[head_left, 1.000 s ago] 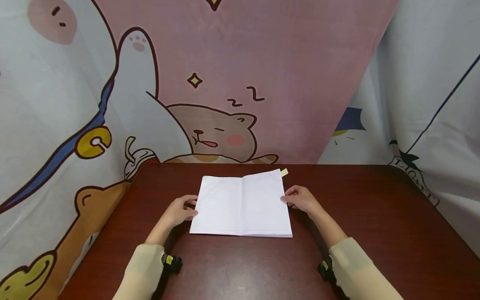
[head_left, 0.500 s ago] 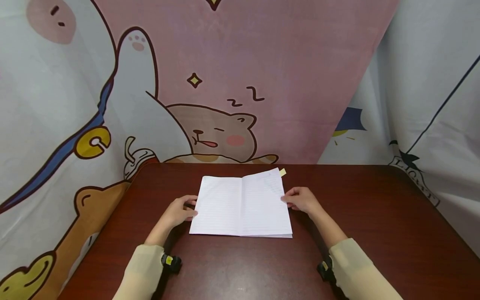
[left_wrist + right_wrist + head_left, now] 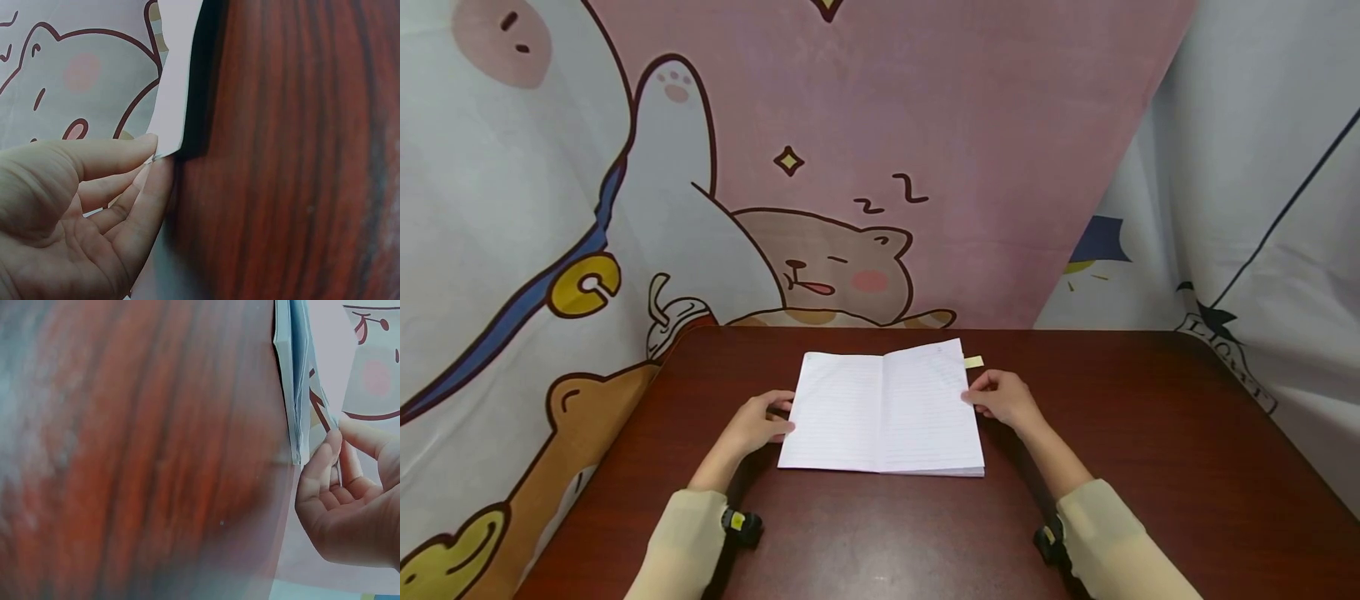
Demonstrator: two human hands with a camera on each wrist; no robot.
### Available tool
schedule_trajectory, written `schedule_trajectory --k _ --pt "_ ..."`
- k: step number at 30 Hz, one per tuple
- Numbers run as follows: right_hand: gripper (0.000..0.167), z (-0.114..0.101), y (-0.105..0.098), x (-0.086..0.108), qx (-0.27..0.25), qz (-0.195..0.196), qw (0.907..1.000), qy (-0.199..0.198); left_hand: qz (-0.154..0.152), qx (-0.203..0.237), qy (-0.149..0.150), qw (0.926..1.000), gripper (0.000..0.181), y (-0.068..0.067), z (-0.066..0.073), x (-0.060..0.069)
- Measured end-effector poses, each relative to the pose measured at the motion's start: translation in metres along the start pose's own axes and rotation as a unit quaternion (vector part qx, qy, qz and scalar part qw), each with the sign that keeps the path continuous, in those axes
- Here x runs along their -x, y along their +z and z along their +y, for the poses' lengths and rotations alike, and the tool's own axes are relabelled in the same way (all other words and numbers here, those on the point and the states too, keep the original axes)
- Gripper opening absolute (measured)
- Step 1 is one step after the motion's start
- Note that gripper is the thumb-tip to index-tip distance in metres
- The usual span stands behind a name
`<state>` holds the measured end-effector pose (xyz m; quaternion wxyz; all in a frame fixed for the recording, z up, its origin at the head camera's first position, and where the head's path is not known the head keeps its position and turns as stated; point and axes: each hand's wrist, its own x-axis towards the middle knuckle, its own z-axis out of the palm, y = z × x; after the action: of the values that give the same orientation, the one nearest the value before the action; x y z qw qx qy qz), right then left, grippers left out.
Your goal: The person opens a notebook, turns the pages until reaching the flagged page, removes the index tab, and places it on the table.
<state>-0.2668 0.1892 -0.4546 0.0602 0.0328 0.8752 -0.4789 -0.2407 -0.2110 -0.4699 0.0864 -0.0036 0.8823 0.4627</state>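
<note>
An open notebook [image 3: 838, 417] with white lined pages lies in the middle of the table in the head view. At its left edge my left hand [image 3: 756, 423] pinches the pages between thumb and fingers; the left wrist view shows this pinch at the paper's edge [image 3: 170, 119]. My right hand [image 3: 1006, 398] pinches the right edge of the right-hand page. In the right wrist view that page [image 3: 334, 356] stands apart from the stack of sheets [image 3: 287, 375] below it. A pale yellow tab [image 3: 973, 362] sticks out beyond the right page, just above my right fingers.
The dark reddish-brown wooden table [image 3: 880, 542] spreads around the notebook. Behind it hangs a pink and white cloth [image 3: 985, 167] printed with cartoon animals, and white cloth [image 3: 1262, 208] closes the right side. Both wrists carry small black devices [image 3: 743, 527].
Against the right page's edge, the yellow tab has shifted a little toward me and outward. The page's upper right corner has moved slightly. My left hand has stayed in place.
</note>
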Motion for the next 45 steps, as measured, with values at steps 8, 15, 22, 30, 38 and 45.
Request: schedule_trajectory --k 8,15,22,30,38,45 --pt "0.021 -0.001 0.000 -0.001 -0.005 0.017 0.9995 -0.024 0.001 0.004 -0.002 1.0000 0.050 0.001 0.001 0.000" --pt "0.018 -0.003 0.000 0.001 0.019 0.045 0.9977 -0.048 0.002 0.002 0.002 1.0000 0.050 0.001 0.002 0.001" --pt "0.020 -0.003 0.003 -0.001 0.010 0.067 0.9964 -0.051 0.002 0.003 -0.002 1.0000 0.051 0.004 0.004 0.002" --pt "0.050 -0.007 0.004 -0.001 -0.203 -0.067 0.9768 0.005 0.000 0.007 -0.003 1.0000 0.051 0.005 0.005 0.002" --pt "0.078 -0.017 0.005 0.007 -0.326 -0.164 0.9309 0.012 -0.007 0.007 -0.005 0.9999 0.051 0.004 0.006 0.002" --pt "0.083 -0.020 0.015 0.011 -0.346 -0.191 0.9184 0.015 -0.008 0.007 -0.004 0.9999 0.050 0.004 0.006 0.002"
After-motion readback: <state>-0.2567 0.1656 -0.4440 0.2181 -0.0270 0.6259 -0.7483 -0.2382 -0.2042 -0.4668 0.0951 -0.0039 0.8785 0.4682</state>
